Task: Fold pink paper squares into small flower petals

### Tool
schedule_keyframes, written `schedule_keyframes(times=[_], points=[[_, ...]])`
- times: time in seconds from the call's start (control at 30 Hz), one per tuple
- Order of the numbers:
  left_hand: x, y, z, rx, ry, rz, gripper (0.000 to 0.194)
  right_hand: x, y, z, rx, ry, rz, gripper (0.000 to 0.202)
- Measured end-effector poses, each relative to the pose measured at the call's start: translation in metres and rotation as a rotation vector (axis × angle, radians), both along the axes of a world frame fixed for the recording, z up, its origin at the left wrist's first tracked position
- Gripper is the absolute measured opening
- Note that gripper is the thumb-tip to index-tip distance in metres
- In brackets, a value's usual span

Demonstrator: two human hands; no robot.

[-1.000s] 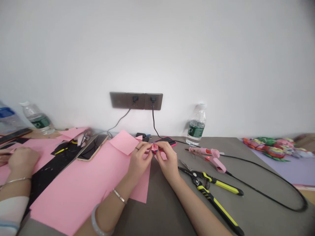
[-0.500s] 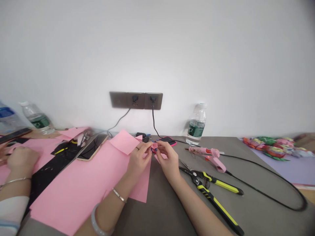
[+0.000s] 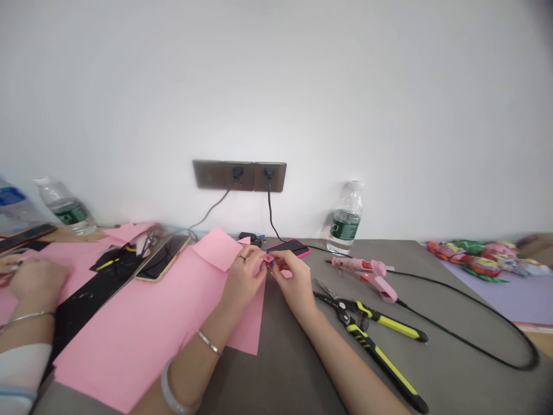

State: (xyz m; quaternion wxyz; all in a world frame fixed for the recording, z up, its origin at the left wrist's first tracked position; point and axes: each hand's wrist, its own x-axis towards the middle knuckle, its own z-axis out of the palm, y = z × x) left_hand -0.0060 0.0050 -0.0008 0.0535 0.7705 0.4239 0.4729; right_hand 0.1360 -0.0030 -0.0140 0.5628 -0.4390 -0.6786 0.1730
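A small folded piece of pink paper [image 3: 268, 258] is pinched between the fingertips of both my hands, near the middle of the view. My left hand [image 3: 245, 275] grips it from the left, and my right hand [image 3: 294, 279] holds its other side. Large pink sheets [image 3: 159, 323] lie beneath my left forearm, with a smaller pink square [image 3: 219, 249] on top. Just behind my fingers is a phone with a pink edge [image 3: 290, 248]. The fingers hide part of the small piece.
Right of my hands lie yellow-black pliers [image 3: 380, 351], a pink glue gun [image 3: 375, 276] with a looping cable, and colourful bundles [image 3: 488, 259]. A bottle [image 3: 344, 222] stands by the wall. Another phone [image 3: 163, 259] and a person's hands [image 3: 37, 279] are left.
Both my hands have shifted very slightly, and the pink piece between my fingertips has turned a little. More of the pink-edged phone shows behind them.
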Motion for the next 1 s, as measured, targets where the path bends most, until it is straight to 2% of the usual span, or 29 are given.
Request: schedule_keyframes(times=[0.23, 0.43, 0.57, 0.77, 1.0], points=[[-0.0007, -0.0012, -0.0009, -0.040, 0.051, 0.051, 0.017, 0.0003, 0.0017, -0.0003, -0.044, 0.002, -0.030, 0.024], [-0.0018, -0.0018, -0.0017, -0.005, 0.103, 0.138, 0.015, 0.0019, 0.0051, -0.0038, -0.061, 0.026, -0.039, 0.024], [-0.0015, -0.0017, -0.0016, 0.000, 0.103, 0.126, 0.015, 0.0028, 0.0060, -0.0071, -0.056, -0.003, -0.026, 0.029], [-0.0021, -0.0024, -0.0006, -0.030, 0.087, 0.090, 0.014, 0.0046, 0.0038, -0.0024, -0.023, -0.034, -0.063, 0.017], [-0.0016, -0.0023, -0.0028, -0.046, 0.094, 0.074, 0.014, 0.0044, 0.0038, -0.0013, -0.114, 0.102, -0.040, 0.022]])
